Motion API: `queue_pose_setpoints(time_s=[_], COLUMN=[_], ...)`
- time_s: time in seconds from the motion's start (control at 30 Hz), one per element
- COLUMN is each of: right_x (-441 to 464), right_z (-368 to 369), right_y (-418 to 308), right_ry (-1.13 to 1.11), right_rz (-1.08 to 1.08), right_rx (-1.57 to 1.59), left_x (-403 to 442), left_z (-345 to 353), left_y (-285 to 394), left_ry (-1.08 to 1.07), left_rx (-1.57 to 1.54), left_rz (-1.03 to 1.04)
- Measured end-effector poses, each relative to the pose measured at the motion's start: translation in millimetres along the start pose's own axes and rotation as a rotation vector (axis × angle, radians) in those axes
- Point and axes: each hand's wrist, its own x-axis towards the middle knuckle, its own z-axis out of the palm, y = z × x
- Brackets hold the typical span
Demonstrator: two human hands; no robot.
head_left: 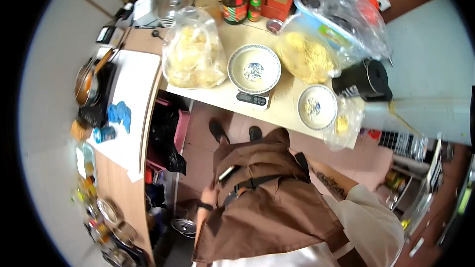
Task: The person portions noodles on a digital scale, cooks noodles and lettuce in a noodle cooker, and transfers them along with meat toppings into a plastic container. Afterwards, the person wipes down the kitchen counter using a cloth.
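Note:
My left hand (210,196), with a black band at the wrist, hangs at the left side of the brown apron (277,207). Its fingers are partly hidden against the cloth, so I cannot tell whether they hold anything. Just above it, a slim pale object (226,173) sticks out at the apron's front. My right forearm (330,180), tattooed, runs behind the apron's edge, and that hand is hidden. Ahead on the table, a patterned bowl (254,71) sits on a kitchen scale (252,100). A second bowl (317,107) stands to its right, apart from both hands.
Bags of yellow noodles (307,57) and pale dough-like pieces (193,59) flank the scale. A black canister (363,80) stands right. On the left counter (118,173) are a blue cloth (120,115), a can (104,134) and a pan (88,88). A pink bin (182,131) sits below.

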Motion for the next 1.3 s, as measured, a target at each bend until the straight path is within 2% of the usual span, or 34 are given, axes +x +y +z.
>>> queue_pose_setpoints(time_s=[0.07,0.1,0.13,0.2,0.23,0.27,0.3,0.33,0.4,0.47,0.53,0.57,0.6,0.7,0.8,0.87,0.9,1.0,1.03,1.13,1.2,1.3], right_x=[2,-10,-32,-84,-93,-87,-71,-51,11,8,26,46,65,114,138,121,112,100,89,52,34,8], right_z=[29,44,63,118,141,153,164,171,163,148,173,175,174,176,169,178,182,179,186,203,193,160], right_y=[-26,-46,-69,-111,-116,-100,-76,-47,8,-33,-91,-104,-115,-124,-124,-148,-154,-148,-146,-126,-110,-134], right_ry=[0.066,0.139,0.229,0.629,0.823,0.656,0.491,0.331,0.474,0.260,0.771,0.839,0.910,1.026,1.000,0.860,0.794,0.783,0.778,0.788,0.729,0.779], right_rz=[-0.028,-0.076,-0.117,-0.558,-0.780,-0.745,-0.703,-0.671,-0.367,-0.391,-0.457,-0.510,-0.568,-0.580,-0.483,-0.312,-0.224,-0.388,-0.405,-0.564,-0.609,-0.629], right_rx=[-0.086,-0.169,-0.253,-0.534,-0.669,-0.558,-0.438,-0.318,-0.274,-0.552,-0.840,-0.843,-0.852,-1.113,-1.198,-1.146,-1.113,-0.886,-0.724,-0.618,-0.691,-0.724], left_x=[44,71,90,125,131,131,134,138,164,191,216,220,223,229,231,232,232,243,241,271,279,281], left_z=[-81,-107,-131,-165,-180,-189,-193,-199,-186,-195,-214,-218,-225,-239,-252,-257,-255,-252,-245,-211,-182,-135], left_y=[111,105,104,137,168,192,191,188,122,125,153,166,183,200,194,175,173,183,203,226,269,315], left_ry=[-0.248,-0.162,-0.072,-0.100,-0.232,-0.362,-0.542,-0.635,-0.764,-0.758,-0.721,-0.721,-0.683,-0.599,-0.562,-0.593,-0.563,-0.557,-0.532,-0.592,-0.703,-0.633], left_rx=[0.479,0.483,0.457,0.023,-0.147,-0.312,-0.459,-0.272,-0.572,-0.531,0.040,-0.019,0.012,-0.006,0.030,-0.035,-0.038,0.054,-0.040,-0.180,-0.298,-0.479], left_rz=[-0.281,-0.022,0.242,0.259,0.275,0.271,0.179,0.221,0.070,0.023,0.238,0.175,0.205,0.187,0.208,0.185,0.260,0.165,0.093,0.314,0.356,0.145])
